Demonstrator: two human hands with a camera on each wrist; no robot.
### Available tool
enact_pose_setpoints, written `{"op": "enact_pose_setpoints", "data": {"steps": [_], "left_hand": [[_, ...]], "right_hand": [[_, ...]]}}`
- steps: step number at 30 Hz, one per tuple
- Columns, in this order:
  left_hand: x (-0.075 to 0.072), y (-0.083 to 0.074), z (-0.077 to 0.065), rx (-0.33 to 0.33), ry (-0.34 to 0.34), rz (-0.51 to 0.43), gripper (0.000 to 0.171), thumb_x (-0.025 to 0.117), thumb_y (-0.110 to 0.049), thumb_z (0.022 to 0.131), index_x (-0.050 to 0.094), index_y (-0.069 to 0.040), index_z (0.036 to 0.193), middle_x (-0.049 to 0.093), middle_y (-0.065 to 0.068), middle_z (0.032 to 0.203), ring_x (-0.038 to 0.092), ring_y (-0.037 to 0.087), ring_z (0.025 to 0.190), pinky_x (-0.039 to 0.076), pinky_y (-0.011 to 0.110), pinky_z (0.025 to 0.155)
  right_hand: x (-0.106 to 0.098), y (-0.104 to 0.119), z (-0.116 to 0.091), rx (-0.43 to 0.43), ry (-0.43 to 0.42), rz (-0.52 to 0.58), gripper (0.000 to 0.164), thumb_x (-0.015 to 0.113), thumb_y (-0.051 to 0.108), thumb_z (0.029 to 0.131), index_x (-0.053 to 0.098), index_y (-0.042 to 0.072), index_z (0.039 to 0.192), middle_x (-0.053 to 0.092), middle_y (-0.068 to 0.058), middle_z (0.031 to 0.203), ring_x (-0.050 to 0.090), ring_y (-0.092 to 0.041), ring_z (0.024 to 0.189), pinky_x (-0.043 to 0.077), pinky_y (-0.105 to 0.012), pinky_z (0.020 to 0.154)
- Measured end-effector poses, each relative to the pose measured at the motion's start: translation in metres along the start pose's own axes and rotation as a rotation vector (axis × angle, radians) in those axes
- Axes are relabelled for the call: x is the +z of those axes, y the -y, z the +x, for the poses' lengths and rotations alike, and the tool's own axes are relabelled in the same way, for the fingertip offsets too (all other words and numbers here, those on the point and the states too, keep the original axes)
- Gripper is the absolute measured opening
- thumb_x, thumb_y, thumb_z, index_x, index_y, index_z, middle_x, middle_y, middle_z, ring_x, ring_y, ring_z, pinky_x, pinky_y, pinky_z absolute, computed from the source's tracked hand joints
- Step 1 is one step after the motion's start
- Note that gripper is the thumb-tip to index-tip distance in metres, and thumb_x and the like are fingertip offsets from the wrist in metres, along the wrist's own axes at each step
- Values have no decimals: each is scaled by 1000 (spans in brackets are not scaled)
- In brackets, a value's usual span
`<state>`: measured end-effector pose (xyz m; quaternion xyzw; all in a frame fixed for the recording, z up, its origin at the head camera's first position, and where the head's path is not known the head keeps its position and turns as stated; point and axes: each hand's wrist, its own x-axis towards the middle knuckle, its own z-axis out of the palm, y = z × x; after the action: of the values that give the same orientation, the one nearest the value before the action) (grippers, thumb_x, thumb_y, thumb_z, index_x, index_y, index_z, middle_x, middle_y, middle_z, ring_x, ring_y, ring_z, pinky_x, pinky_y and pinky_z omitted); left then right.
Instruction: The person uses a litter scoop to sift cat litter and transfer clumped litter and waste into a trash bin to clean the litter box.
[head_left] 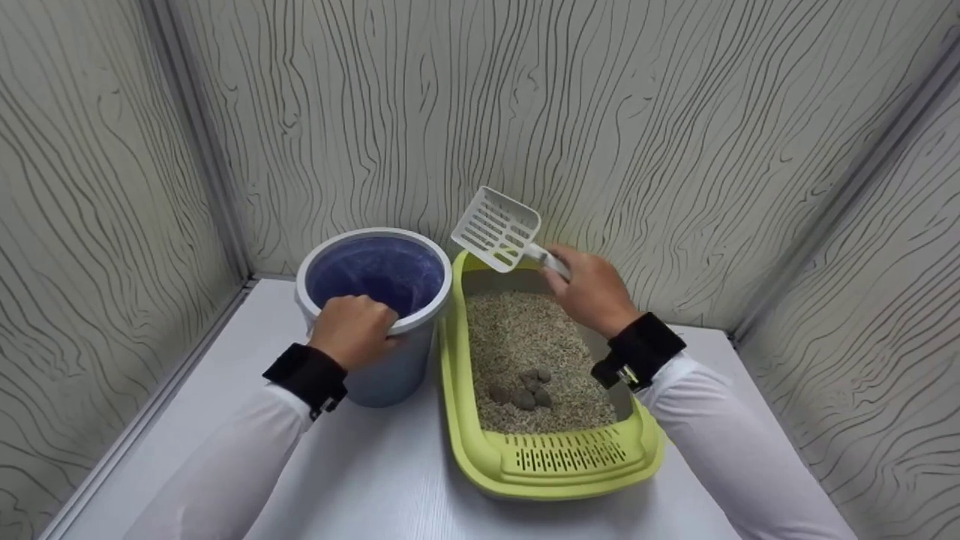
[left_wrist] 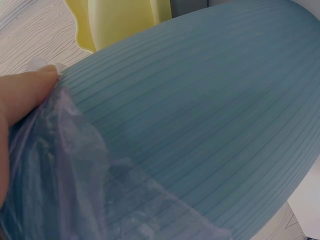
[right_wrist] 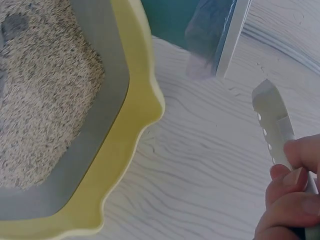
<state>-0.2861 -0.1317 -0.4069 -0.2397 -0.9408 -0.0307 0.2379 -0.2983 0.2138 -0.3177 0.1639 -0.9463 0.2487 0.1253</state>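
My left hand (head_left: 352, 330) grips the near rim of a blue-grey trash bin (head_left: 382, 379), lined with a thin purple-blue plastic bag (head_left: 375, 274). In the left wrist view, the thumb presses at the bin's edge and the loose bag (left_wrist: 80, 145) hangs down the ribbed outside. My right hand (head_left: 596, 292) holds a white slotted litter scoop (head_left: 524, 216) by its handle, raised above the back of a yellow-green litter box (head_left: 457, 397). No litter shows on the scoop. Several dark clumps (head_left: 523, 399) lie on the grainy litter (head_left: 517, 330) near the front.
Bin and box stand side by side on a white table (head_left: 360, 480). Behind and at both sides rise wood-grain patterned panels (head_left: 480, 97) with grey corner strips. The box's front has a slotted ledge (head_left: 570, 454).
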Motion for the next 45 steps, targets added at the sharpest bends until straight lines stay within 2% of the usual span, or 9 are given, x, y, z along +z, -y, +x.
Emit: {"op": "enact_pose_setpoints", "data": {"steps": [7, 12, 16, 21, 26, 30, 35, 38, 45], "left_hand": [[0, 0, 0, 8, -8, 3, 41, 85, -41, 80, 61, -13, 61, 63, 3, 58, 57, 25, 49, 45, 47, 47], [0, 0, 1, 10, -8, 0, 39, 85, -40, 80, 62, -13, 62, 65, 4, 59, 59, 27, 50, 46, 49, 49], [0, 1, 0, 11, -12, -4, 40, 85, -40, 79, 60, -14, 60, 64, 4, 58, 58, 26, 50, 46, 49, 48], [1, 1, 0, 12, -19, 1, 42, 86, -41, 79, 60, -14, 60, 64, 3, 58, 59, 26, 50, 46, 49, 49], [2, 2, 0, 15, -23, -8, 43, 85, -43, 80, 60, -14, 60, 64, 2, 58, 56, 23, 49, 46, 47, 48], [2, 1, -1, 14, -23, -10, 44, 85, -43, 80, 59, -15, 60, 64, 2, 58, 54, 22, 48, 45, 46, 48], [0, 1, -1, 9, -14, -11, 47, 84, -45, 82, 57, -15, 59, 61, 1, 57, 51, 20, 47, 45, 46, 48], [0, 1, -1, 9, -10, -7, 47, 84, -45, 82, 57, -15, 58, 61, 1, 56, 50, 19, 46, 45, 45, 47], [0, 1, -1, 12, -18, -10, 46, 84, -44, 82, 56, -15, 58, 62, 1, 56, 53, 21, 47, 45, 46, 47]], "right_hand": [[-16, -34, -25, -3, -61, -83, 29, 65, 26, 103, 69, 9, 126, 70, -11, 89, 56, -17, 63, 45, -32, 58], [-22, -53, -44, 5, -52, -184, 32, 66, 28, 101, 72, 8, 126, 75, -11, 92, 58, -17, 64, 44, -34, 61], [-21, -66, -55, 10, -25, -268, 29, 67, 30, 101, 75, 9, 119, 71, -7, 80, 54, -16, 59, 41, -35, 57], [-18, -80, -64, 4, 1, -342, 24, 69, 29, 99, 77, 9, 110, 67, -3, 73, 57, -17, 60, 43, -38, 55], [-16, -86, -71, 27, 71, -387, 18, 70, 26, 95, 75, 10, 94, 65, -3, 72, 56, -18, 62, 43, -39, 54], [-15, -87, -75, 58, 185, -413, 18, 72, 28, 95, 75, 11, 89, 67, -3, 75, 56, -17, 62, 43, -37, 54], [-11, -88, -79, 127, 311, -422, 21, 73, 26, 93, 70, 14, 76, 57, 2, 64, 50, -16, 56, 36, -33, 52], [-6, -90, -81, 147, 340, -427, 19, 75, 25, 90, 70, 12, 77, 54, 3, 61, 48, -15, 54, 35, -33, 51], [4, -94, -83, 170, 359, -436, 24, 79, 25, 85, 76, 4, 97, 62, 1, 64, 54, -16, 55, 40, -35, 51]]}}
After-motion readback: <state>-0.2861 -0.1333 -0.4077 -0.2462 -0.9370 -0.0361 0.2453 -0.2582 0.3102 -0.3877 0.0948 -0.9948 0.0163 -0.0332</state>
